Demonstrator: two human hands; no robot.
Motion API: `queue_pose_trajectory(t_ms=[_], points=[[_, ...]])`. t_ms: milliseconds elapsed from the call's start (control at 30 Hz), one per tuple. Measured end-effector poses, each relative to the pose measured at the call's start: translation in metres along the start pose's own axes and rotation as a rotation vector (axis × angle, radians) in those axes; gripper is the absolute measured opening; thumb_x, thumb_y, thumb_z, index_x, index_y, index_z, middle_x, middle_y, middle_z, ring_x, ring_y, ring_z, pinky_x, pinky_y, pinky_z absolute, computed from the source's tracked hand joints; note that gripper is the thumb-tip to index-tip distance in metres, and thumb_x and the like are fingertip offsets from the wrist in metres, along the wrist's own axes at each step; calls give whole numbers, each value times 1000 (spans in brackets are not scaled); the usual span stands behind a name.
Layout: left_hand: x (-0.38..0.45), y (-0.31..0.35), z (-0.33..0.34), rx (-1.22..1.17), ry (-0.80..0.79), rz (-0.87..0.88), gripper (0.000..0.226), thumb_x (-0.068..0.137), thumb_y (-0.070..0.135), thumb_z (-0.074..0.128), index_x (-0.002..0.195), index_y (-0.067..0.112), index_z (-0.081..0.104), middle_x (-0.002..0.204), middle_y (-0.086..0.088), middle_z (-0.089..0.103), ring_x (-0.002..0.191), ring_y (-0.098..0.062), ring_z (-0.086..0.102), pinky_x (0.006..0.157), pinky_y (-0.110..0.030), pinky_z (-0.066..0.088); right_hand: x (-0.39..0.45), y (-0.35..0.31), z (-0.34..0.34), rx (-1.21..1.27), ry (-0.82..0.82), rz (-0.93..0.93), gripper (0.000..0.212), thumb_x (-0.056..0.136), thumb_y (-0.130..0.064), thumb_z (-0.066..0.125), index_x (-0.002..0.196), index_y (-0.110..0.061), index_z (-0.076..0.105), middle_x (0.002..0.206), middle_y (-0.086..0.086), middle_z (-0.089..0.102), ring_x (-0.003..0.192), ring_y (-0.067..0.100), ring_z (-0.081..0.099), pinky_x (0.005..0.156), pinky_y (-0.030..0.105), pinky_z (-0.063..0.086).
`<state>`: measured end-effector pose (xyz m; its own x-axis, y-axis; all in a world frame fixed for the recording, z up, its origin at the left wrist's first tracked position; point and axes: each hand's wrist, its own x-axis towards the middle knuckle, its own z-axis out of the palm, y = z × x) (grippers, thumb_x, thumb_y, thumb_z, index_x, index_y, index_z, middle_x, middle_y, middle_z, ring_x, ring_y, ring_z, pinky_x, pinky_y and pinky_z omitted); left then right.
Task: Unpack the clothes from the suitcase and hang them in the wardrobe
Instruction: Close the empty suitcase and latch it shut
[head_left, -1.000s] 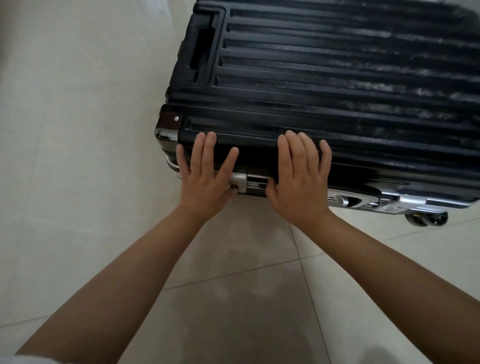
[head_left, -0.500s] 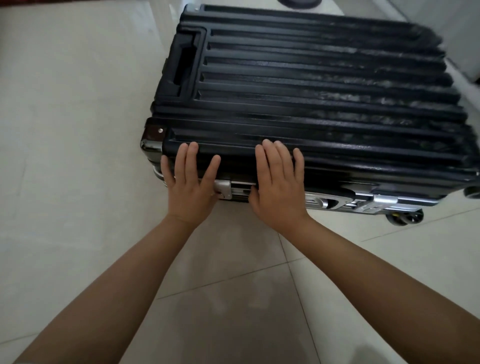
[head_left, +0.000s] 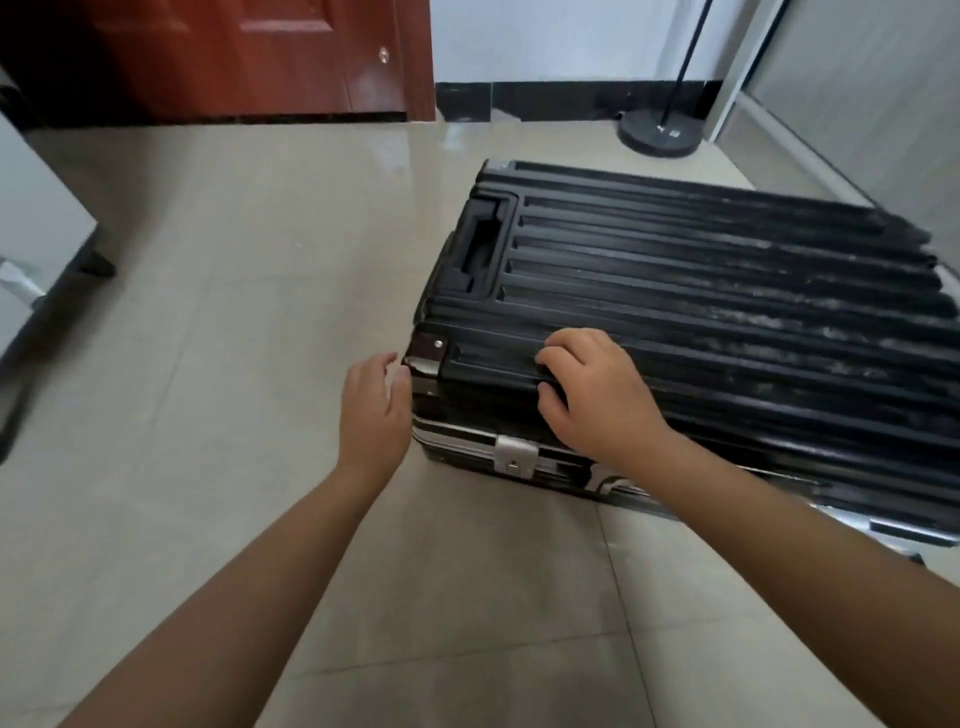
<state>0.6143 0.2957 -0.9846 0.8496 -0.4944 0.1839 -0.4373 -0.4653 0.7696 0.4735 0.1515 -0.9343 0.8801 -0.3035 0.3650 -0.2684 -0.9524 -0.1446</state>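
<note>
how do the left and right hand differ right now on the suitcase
The left hand is at the suitcase corner, beside the metal corner cap, fingers fairly straight; the right hand lies on the ribbed lid's front edge. The right hand's fingers curl over a rib; the left hand grips nothing. The left hand is mostly over the floor; the right is over the case. Both are bare, and the case is shut.

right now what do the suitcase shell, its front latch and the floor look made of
Suitcase shell: hard black ribbed plastic or painted metal, scuffed grey; cannot tell which.
Latch: silvery metal, brushed sheen.
Floor: glossy pale tiles, with grout lines and reflections.
</note>
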Motion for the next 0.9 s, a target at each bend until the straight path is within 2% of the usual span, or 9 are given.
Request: queue_pose_trajectory(t_ms=[67,133,200,267,367,533,667,800,900], points=[[11,-6,-8,-71,-110,-69,46,93,29,29,110,-3,58,110,-20,60,107,-30,53,84,-28,36,39,-12,5,-40,-56,-71,32,78,-20,43,86,-1,68,86,14,67,80,34,65,72,40,53],[14,-7,-9,-189,-256,-147,36,100,18,30,115,1,57,115,-16,60,108,-24,54,85,-28,38,77,-26,9,-71,-175,-75,39,87,-23,36,104,0,63,104,17,65,98,36,61,87,42,47],[16,-19,-17,-292,-347,-223,33,99,12,32,125,9,53,123,-8,57,111,-18,52,89,-27,39,119,-41,21,-58,-374,91,42,97,-28,33,131,-6,43,131,14,51,124,32,43,107,44,27],[17,-28,-23,-304,-389,-250,32,98,11,36,126,10,53,125,-7,58,114,-18,53,90,-24,37,144,-45,32,-15,-528,344,48,97,-37,31,136,-10,32,135,14,45,131,30,34,112,49,13],[23,-46,-35,-222,-300,-294,30,96,10,43,122,4,55,122,-12,60,112,-23,56,93,-24,39,158,-45,47,-60,-463,498,58,93,-50,35,131,-6,36,129,16,50,128,30,38,113,50,12],[18,-75,-38,-230,-265,-391,27,95,11,44,117,2,57,117,-14,61,108,-26,57,91,-28,42,136,-58,49,-155,-327,446,56,90,-50,42,121,-4,43,119,13,56,118,29,45,107,44,21],[11,-66,-22,-452,-322,-582,29,97,14,39,116,0,56,102,-8,57,89,-19,54,65,-20,39,99,-74,28,-238,-469,350,49,92,-45,40,118,-3,39,104,12,60,106,29,52,104,42,24],[1,-37,-7,-738,-434,-690,26,99,20,33,107,9,55,99,-7,57,75,-10,55,66,-21,39,55,-90,10,-295,-533,314,37,96,-36,31,118,-7,36,74,1,53,86,25,60,105,41,22],[-14,-18,0,-957,-528,-726,33,101,25,29,93,11,57,82,-3,59,71,-12,55,66,-23,43,23,-90,2,-218,-516,352,33,95,-19,31,128,-12,37,87,0,58,99,21,57,113,43,9]])
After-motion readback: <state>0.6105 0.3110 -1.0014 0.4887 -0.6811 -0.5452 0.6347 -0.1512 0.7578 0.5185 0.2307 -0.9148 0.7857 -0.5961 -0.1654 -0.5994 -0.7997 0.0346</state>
